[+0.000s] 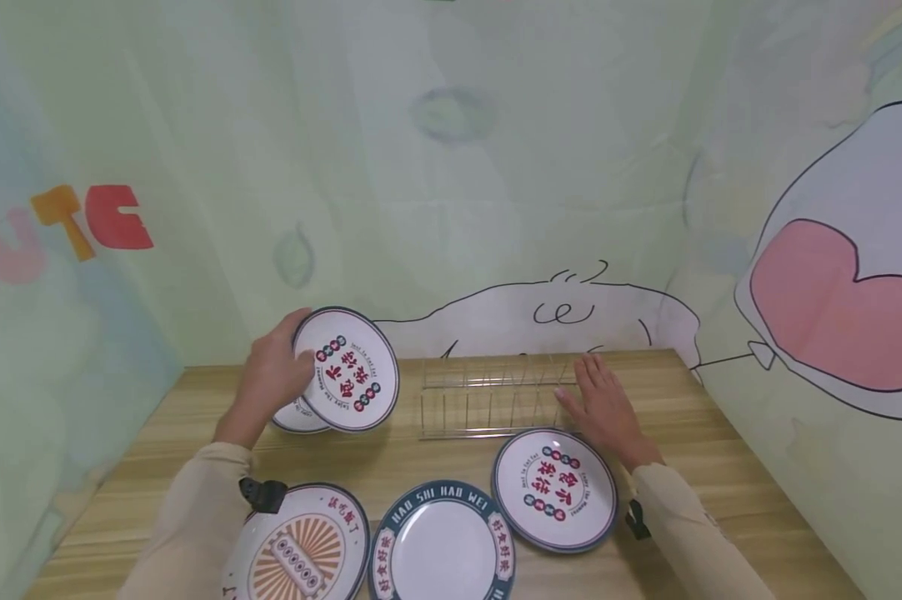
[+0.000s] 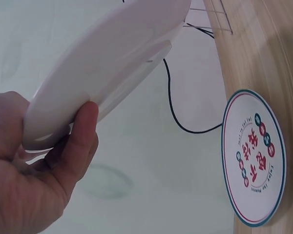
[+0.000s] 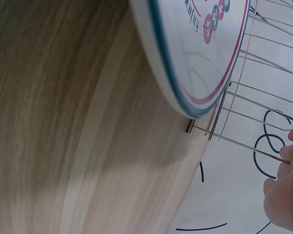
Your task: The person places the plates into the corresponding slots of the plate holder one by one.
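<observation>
The small plate (image 1: 349, 371) is up off the table, left of centre in the head view, tilted with its printed face to the camera; the left hand (image 1: 274, 371) pinches it at the left edge only, thumb on the face and fingers behind, so the glossy rim could turn or slide out of that one-sided grip, since most of its weight hangs beyond the fingers; just behind it, partly hidden, a second plate (image 1: 297, 417) lies on the wood, and a slip or a low swing could knock the two together and chip a rim; the wire rack (image 1: 466, 412) stands right of centre, and its narrow slots could catch the plate's edge if it came in askew; the right hand (image 1: 604, 408) rests against the rack's right end, fingers fairly straight and close together, thumb apart; a push from that side, or too light a touch, could let the light frame skid or tip; the printed plate (image 1: 554, 492) below the rack sits so near its front rail that a shift could make them scrape, though whether they touch I cannot tell; nearer, at bottom centre, the dark-rimmed plate (image 1: 443, 542) and, lower left, the sunburst plate (image 1: 301, 550) lie where a dropped plate or a trailing sleeve (image 1: 188, 517) could strike them.
</observation>
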`<move>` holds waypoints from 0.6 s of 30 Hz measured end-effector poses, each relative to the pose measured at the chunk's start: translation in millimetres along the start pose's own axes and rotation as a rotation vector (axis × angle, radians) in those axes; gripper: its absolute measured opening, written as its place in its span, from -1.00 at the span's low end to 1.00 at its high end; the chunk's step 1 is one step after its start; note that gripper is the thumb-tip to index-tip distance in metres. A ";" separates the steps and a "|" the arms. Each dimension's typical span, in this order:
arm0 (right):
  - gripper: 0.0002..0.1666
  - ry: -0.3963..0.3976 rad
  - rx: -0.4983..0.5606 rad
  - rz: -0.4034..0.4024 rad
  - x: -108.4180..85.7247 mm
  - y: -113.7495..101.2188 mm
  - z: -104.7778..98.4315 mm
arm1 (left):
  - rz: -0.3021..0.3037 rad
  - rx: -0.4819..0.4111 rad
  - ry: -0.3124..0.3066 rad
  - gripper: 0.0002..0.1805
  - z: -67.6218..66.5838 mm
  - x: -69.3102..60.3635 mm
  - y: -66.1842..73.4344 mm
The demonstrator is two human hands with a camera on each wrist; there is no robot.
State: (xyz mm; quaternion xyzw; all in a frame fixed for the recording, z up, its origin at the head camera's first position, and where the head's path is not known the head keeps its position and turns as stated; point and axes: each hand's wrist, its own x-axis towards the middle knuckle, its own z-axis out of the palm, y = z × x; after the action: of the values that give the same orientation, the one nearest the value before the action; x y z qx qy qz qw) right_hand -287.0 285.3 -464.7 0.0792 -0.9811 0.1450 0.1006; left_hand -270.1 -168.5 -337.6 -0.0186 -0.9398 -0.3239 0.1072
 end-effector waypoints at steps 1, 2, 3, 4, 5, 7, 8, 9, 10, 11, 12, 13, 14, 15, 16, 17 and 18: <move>-0.07 0.004 0.003 -0.002 -0.2 0.3 0.1 | -0.002 -0.010 -0.002 -0.29 1.3 0.6 1.9; -0.07 0.008 0.007 -0.003 -0.5 0.6 0.1 | -0.003 -0.018 -0.004 -0.29 2.5 1.2 3.8; -0.07 0.011 0.007 -0.002 -0.6 1.0 0.2 | -0.005 -0.024 -0.008 -0.29 3.6 1.8 5.8; -0.07 0.013 0.009 -0.003 -0.7 0.6 0.5 | -0.003 -0.029 -0.009 -0.29 3.9 2.1 7.6; -0.06 0.016 0.006 -0.004 -0.7 0.2 0.8 | 0.000 -0.032 -0.010 -0.29 4.2 2.5 9.4; -0.06 0.020 0.003 -0.006 -0.5 -0.4 1.1 | 0.005 -0.041 -0.014 -0.29 5.1 3.3 13.1; -0.05 0.020 0.003 -0.007 -0.5 -0.8 1.0 | 0.011 -0.044 -0.013 -0.29 6.1 3.8 14.7; -0.05 0.020 0.005 -0.008 -0.5 -1.0 1.0 | 0.017 -0.048 -0.012 -0.29 7.3 4.2 16.0; -0.05 0.020 0.006 -0.009 -0.5 -1.2 0.8 | 0.022 -0.051 -0.010 -0.29 8.7 4.4 17.5; -0.05 0.020 0.008 -0.009 -0.5 -1.3 0.6 | 0.026 -0.054 -0.011 -0.29 10.2 4.7 18.8; -0.06 0.020 0.011 -0.009 -0.7 -1.5 0.3 | 0.026 -0.057 -0.012 -0.29 11.8 4.9 20.1; -0.06 0.018 0.015 -0.008 -0.9 -1.8 0.1 | 0.027 -0.058 -0.013 -0.29 13.4 5.1 21.4; -0.06 0.019 0.016 -0.008 -1.0 -2.0 0.0 | 0.027 -0.058 -0.014 -0.29 15.0 5.4 22.7; -0.06 0.018 0.016 -0.005 -1.0 -2.0 0.1 | 0.024 -0.059 -0.015 -0.29 16.3 5.6 24.3; -0.06 0.018 0.014 -0.003 -1.1 -2.0 0.3 | 0.021 -0.062 -0.017 -0.28 17.5 5.7 26.3; -0.06 0.018 0.014 -0.001 -1.1 -2.0 0.5 | 0.018 -0.063 -0.017 -0.28 18.4 6.2 27.9; -0.06 0.018 0.013 0.001 -1.1 -2.1 0.7 | 0.014 -0.064 -0.015 -0.28 19.2 6.6 29.3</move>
State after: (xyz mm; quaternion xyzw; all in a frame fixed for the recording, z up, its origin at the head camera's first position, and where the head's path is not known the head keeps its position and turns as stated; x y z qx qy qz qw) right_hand -285.7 283.3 -465.0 0.0780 -0.9793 0.1519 0.1088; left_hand -277.2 -133.8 -333.2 -0.0309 -0.9296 -0.3529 0.1016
